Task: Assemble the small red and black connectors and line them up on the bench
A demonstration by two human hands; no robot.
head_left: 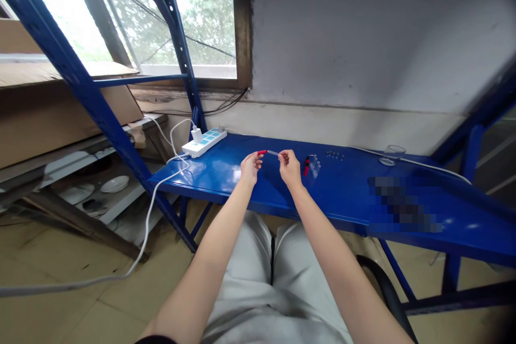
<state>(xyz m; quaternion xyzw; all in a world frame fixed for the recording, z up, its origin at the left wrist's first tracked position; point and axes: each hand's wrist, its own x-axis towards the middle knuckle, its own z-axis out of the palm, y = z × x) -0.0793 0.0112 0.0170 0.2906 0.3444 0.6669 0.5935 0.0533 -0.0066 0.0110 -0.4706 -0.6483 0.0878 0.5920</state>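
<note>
My left hand [250, 165] pinches the red cap end of a small clear tube [267, 152], held level above the blue table [346, 193]. My right hand [289, 165] pinches the tube's other, clear end. Both hands hover over the table's near middle. Just right of my right hand lie several more small tubes with red and dark caps [311, 165]. Further back sits a row of tiny dark parts [335, 155].
A white power strip [203, 142] with a plugged charger and white cable [153, 204] rests at the table's left end. A clear round dish [392, 153] and a thin white cable lie at the back right. Blue shelf posts and cardboard stand left. A chair edge shows below.
</note>
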